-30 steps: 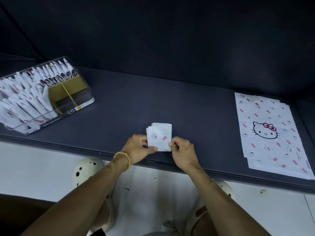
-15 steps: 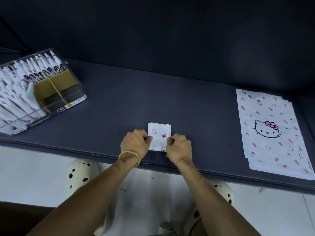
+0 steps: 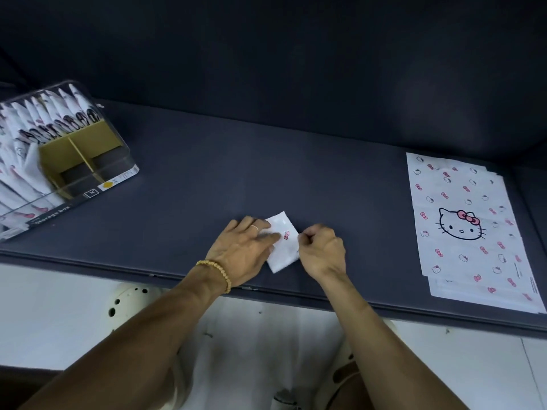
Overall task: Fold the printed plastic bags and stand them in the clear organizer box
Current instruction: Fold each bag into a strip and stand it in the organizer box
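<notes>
Bags (image 3: 467,226) are lying flat in a stack at the table's (image 3: 207,179) right end, while the box (image 3: 63,155) is sitting at the left, holding folded ones upright. My left hand (image 3: 244,251) is pressing flat-fingered on the folded bag (image 3: 284,247) near the front edge; my right hand (image 3: 321,251) is pinching its right edge with curled fingers.

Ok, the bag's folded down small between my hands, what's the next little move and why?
Probably lift the folded bag and carry it left to the clear organizer box. It already looks like a compact square, your left hand presses it flat, your right hand pinches its edge, and the box shows open cardboard slots.
</notes>
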`<control>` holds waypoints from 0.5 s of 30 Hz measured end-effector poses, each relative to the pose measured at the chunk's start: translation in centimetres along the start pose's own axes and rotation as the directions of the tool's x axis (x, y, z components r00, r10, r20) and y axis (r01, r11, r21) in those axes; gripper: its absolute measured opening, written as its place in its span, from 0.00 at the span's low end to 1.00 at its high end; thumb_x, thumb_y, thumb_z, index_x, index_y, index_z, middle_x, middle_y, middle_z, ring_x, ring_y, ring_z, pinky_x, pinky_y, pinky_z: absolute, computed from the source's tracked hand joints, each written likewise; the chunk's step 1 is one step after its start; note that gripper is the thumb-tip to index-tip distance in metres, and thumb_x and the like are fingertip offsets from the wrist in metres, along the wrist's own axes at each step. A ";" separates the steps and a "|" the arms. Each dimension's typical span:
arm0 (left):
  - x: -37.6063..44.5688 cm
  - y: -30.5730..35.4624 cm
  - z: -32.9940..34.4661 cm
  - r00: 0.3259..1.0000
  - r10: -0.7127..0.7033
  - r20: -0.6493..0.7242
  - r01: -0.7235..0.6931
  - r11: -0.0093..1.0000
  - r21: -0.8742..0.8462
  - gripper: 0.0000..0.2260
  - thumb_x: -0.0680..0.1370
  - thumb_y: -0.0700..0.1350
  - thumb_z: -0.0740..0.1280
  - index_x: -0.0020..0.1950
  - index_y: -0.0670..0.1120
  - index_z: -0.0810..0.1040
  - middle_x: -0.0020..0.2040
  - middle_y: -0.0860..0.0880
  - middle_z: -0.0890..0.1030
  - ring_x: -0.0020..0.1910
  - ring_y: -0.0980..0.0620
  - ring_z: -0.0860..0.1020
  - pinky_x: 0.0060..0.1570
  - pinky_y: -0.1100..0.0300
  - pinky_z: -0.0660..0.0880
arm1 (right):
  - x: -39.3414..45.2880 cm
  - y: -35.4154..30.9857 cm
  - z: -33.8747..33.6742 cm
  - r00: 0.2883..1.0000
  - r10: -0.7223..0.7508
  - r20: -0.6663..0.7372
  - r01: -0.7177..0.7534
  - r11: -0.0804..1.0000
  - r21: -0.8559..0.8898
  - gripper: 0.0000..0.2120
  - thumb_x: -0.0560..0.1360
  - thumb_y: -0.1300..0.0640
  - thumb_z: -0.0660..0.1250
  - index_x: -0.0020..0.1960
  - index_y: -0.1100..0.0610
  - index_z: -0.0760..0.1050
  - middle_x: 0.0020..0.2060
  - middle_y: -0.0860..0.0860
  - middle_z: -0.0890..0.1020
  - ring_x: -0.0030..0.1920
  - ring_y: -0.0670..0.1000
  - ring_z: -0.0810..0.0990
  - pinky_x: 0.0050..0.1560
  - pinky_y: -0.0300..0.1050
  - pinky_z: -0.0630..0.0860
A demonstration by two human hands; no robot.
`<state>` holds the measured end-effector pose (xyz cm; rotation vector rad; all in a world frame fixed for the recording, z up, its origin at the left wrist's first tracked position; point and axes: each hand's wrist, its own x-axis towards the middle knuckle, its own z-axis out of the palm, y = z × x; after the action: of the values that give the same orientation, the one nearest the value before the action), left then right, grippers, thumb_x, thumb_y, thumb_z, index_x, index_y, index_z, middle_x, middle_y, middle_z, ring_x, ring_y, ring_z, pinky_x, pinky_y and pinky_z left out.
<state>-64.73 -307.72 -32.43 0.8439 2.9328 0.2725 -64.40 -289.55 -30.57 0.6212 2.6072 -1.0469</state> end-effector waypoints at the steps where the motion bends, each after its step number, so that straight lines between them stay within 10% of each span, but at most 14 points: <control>1: 0.1 0.2 -0.1 1.000 0.014 -0.016 -0.014 1.000 0.022 0.16 0.82 0.51 0.58 0.69 0.54 0.73 0.64 0.49 0.75 0.60 0.45 0.72 0.57 0.53 0.68 | 0.4 0.1 -0.3 1.000 -0.001 -0.025 0.001 1.000 -0.002 0.07 0.78 0.55 0.63 0.53 0.55 0.77 0.47 0.52 0.83 0.49 0.55 0.81 0.50 0.45 0.78; 5: 0.9 0.8 0.4 0.999 0.032 -0.011 -0.032 0.999 0.040 0.18 0.83 0.50 0.54 0.74 0.54 0.66 0.58 0.50 0.72 0.55 0.47 0.71 0.54 0.55 0.67 | 1.6 0.3 -0.8 0.997 -0.056 -0.054 0.053 0.997 -0.051 0.06 0.78 0.54 0.66 0.49 0.57 0.76 0.43 0.52 0.83 0.46 0.54 0.81 0.43 0.43 0.75; 10: 1.6 0.5 0.6 0.996 0.088 0.000 -0.088 0.994 0.059 0.17 0.83 0.48 0.56 0.72 0.49 0.69 0.76 0.50 0.64 0.77 0.48 0.57 0.74 0.55 0.52 | 1.9 0.4 -0.5 0.978 -0.137 -0.156 0.095 0.963 -0.251 0.09 0.77 0.50 0.67 0.47 0.56 0.76 0.48 0.52 0.79 0.44 0.56 0.79 0.41 0.46 0.73; 12: 1.6 0.3 0.7 0.993 0.121 0.004 -0.122 0.992 0.032 0.19 0.84 0.46 0.54 0.75 0.46 0.66 0.78 0.50 0.61 0.78 0.52 0.54 0.74 0.59 0.44 | 1.1 0.7 -0.5 0.909 -0.329 -0.256 0.222 0.902 -0.369 0.07 0.75 0.54 0.70 0.48 0.58 0.78 0.47 0.54 0.79 0.45 0.58 0.78 0.40 0.49 0.73; 15: 1.5 0.5 0.3 0.993 0.111 -0.046 -0.112 0.993 -0.023 0.17 0.80 0.42 0.64 0.68 0.40 0.74 0.71 0.44 0.71 0.72 0.47 0.68 0.71 0.54 0.61 | -0.6 1.8 0.8 0.712 -0.679 -0.179 0.487 0.661 -0.571 0.08 0.69 0.62 0.74 0.49 0.60 0.82 0.47 0.56 0.83 0.46 0.60 0.81 0.46 0.53 0.78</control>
<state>-65.75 -306.47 -32.70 1.0123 2.9203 0.3401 -62.93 -289.16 -31.97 -0.2277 3.3576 -0.3370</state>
